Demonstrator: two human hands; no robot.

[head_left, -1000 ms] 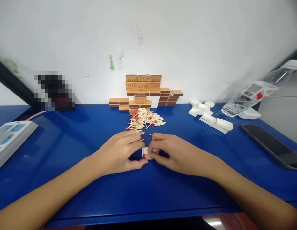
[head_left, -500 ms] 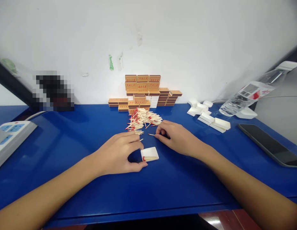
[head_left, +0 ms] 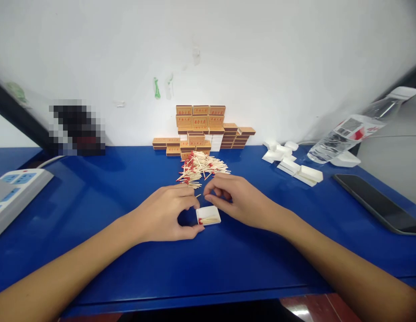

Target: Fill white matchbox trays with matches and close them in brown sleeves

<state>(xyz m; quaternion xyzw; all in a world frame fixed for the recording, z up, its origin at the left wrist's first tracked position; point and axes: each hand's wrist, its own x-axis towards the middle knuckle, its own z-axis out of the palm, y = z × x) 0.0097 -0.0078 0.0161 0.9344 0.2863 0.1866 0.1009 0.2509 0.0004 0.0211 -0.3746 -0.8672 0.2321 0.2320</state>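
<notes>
A small white matchbox tray lies on the blue table with several red-headed matches along its near side. My left hand grips the tray's left end between thumb and fingers. Just right of those fingers a thin matchstick end shows. My right hand hovers above and behind the tray, thumb and forefinger pinched; the match in that pinch is hardly visible now. Behind both hands spreads a loose heap of matches.
Orange-brown matchboxes are stacked against the wall, behind the heap. To the right lie white trays, a leaning water bottle and a black phone. A white power strip sits at the left edge.
My right hand has moved left and slightly nearer, from the heap's right side toward the tray, with its fingers still pinched. My left hand and the tray stay nearly in place.
</notes>
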